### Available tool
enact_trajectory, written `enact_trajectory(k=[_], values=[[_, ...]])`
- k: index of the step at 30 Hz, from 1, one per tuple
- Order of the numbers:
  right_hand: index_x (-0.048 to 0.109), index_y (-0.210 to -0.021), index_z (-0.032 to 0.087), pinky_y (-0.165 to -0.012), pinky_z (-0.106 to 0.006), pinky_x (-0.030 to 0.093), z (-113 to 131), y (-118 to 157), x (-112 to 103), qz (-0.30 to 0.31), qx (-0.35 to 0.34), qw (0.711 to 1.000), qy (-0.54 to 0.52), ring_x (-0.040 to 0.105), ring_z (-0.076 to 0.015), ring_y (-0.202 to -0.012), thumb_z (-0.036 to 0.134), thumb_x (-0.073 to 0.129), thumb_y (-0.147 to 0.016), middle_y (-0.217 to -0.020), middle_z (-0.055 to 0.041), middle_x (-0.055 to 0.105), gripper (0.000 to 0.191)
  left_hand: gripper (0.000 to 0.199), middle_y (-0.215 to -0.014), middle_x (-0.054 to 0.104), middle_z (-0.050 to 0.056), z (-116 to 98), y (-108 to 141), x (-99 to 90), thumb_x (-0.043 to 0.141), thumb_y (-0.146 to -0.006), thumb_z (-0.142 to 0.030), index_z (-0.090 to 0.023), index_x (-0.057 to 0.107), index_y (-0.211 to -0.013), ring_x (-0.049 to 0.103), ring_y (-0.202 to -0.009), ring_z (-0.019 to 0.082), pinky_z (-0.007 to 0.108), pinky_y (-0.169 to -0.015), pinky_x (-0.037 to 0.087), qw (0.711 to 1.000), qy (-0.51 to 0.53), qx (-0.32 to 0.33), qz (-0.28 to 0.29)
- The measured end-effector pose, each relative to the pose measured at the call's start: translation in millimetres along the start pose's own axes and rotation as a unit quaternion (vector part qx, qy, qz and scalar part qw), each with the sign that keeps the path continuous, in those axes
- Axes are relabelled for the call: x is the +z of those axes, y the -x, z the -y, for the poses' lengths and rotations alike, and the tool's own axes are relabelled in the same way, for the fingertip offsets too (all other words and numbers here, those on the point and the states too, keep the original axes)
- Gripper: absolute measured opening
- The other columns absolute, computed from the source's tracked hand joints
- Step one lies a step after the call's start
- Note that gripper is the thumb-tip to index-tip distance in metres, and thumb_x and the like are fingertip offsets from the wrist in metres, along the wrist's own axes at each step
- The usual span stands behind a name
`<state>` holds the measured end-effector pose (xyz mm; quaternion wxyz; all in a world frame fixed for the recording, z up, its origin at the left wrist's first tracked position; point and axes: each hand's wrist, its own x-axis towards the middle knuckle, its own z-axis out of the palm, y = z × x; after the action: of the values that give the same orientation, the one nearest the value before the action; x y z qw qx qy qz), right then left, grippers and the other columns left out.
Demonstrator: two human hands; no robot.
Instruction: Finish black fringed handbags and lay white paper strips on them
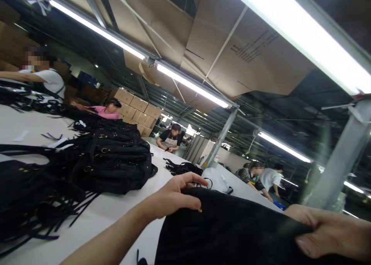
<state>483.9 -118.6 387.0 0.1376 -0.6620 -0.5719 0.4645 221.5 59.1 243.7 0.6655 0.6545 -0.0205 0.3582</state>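
Note:
A black fabric piece (232, 226) with a small gold-coloured stud hangs in front of me at the lower right. My left hand (176, 193) grips its upper left corner, thumb on the near side beside the stud and fingers over the top edge. At the far right, my right hand (327, 230) pinches the same fabric along its upper right edge, thumb in front. The lower part of the fabric runs out of the picture.
Black bags (116, 160) with loose straps are piled on the white table (101, 214) at left. Beyond are a plastic bag (216, 179), stacked cartons (139, 110), a metal post (222, 135) and several people around the tables. Lamps hang overhead.

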Motion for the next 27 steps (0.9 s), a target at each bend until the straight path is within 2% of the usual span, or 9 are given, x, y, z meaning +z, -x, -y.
enact_trajectory(k=[4,6,8,10,12,14,16,23,27], values=[[0.078,-0.092,0.016,-0.068,-0.023,0.059,0,-2,10,0.014,-0.017,1.0,-0.014,0.075,-0.0206,-0.077,0.052,0.082,-0.065,-0.091,-0.0077,0.077,0.045,0.044,-0.084,0.064,0.0,6,-11,-10.5,0.08,-0.062,-0.032,-0.017,0.066,-0.101,0.053,-0.062,0.008,0.016,-0.056,0.042,0.989,0.126,-0.021,0.079],[0.077,-0.094,0.015,-0.074,-0.027,0.06,0,-1,11,0.021,-0.017,1.0,-0.013,0.075,-0.0227,-0.08,0.053,0.081,-0.066,-0.093,-0.0087,0.077,0.047,0.039,-0.083,0.064,0.001,3,-13,-10.6,0.076,-0.07,-0.036,-0.017,0.066,-0.103,0.054,-0.064,0.009,0.018,-0.058,0.043,0.996,0.068,-0.007,0.062],[0.077,-0.095,0.016,-0.075,-0.026,0.06,1,3,12,0.013,-0.019,1.0,-0.021,0.075,-0.022,-0.082,0.049,0.081,-0.067,-0.092,-0.0079,0.077,0.044,0.031,-0.091,0.066,0.004,-2,-8,-6.7,0.067,-0.08,-0.032,-0.019,0.067,-0.108,0.06,-0.078,0.015,0.025,-0.071,0.048,0.994,-0.074,0.077,-0.015],[0.078,-0.093,0.016,-0.073,-0.023,0.059,1,8,13,0.0,-0.024,0.999,-0.039,0.075,-0.02,-0.08,0.045,0.083,-0.067,-0.089,-0.0062,0.077,0.039,0.026,-0.113,0.064,0.007,-7,6,0.6,0.06,-0.087,-0.025,-0.022,0.067,-0.112,0.058,-0.104,0.022,0.037,-0.094,0.045,0.931,-0.261,0.231,-0.106],[0.078,-0.091,0.016,-0.071,-0.021,0.059,0,11,15,-0.007,-0.036,0.998,-0.056,0.075,-0.0183,-0.077,0.041,0.084,-0.066,-0.087,-0.005,0.077,0.036,0.025,-0.128,0.057,0.007,-10,24,10.0,0.059,-0.089,-0.022,-0.027,0.069,-0.111,0.048,-0.122,0.026,0.048,-0.11,0.032,0.823,-0.41,0.367,-0.143],[0.078,-0.091,0.016,-0.073,-0.023,0.06,-1,13,16,0.002,-0.049,0.997,-0.065,0.075,-0.0173,-0.074,0.039,0.083,-0.068,-0.084,-0.0049,0.077,0.033,0.021,-0.129,0.056,0.005,-8,40,20.2,0.061,-0.09,-0.025,-0.03,0.07,-0.108,0.044,-0.124,0.028,0.052,-0.115,0.023,0.747,-0.494,0.425,-0.131],[0.077,-0.093,0.014,-0.076,-0.025,0.06,-1,14,18,0.02,-0.056,0.996,-0.061,0.075,-0.0173,-0.074,0.039,0.081,-0.071,-0.083,-0.0061,0.076,0.033,0.017,-0.121,0.06,0.002,-2,47,29.8,0.061,-0.09,-0.028,-0.031,0.071,-0.104,0.045,-0.12,0.025,0.05,-0.117,0.019,0.712,-0.53,0.444,-0.128],[0.076,-0.094,0.013,-0.07,-0.019,0.057,3,19,20,0.017,-0.045,0.998,-0.049,0.074,-0.0156,-0.073,0.039,0.083,-0.067,-0.079,-0.0031,0.075,0.038,0.026,-0.09,0.063,-0.003,14,34,53.3,0.047,-0.095,-0.012,-0.024,0.064,-0.08,0.051,-0.104,0.016,0.041,-0.12,0.013,0.678,-0.548,0.473,-0.129],[0.076,-0.092,0.016,-0.063,-0.013,0.053,-3,24,17,-0.022,-0.039,0.999,-0.022,0.073,-0.0134,-0.074,0.039,0.085,-0.065,-0.08,0.0005,0.075,0.037,0.026,-0.086,0.064,-0.002,-3,39,36.0,0.044,-0.095,-0.011,-0.023,0.06,-0.078,0.052,-0.103,0.016,0.039,-0.118,0.018,0.676,-0.55,0.456,-0.18]])
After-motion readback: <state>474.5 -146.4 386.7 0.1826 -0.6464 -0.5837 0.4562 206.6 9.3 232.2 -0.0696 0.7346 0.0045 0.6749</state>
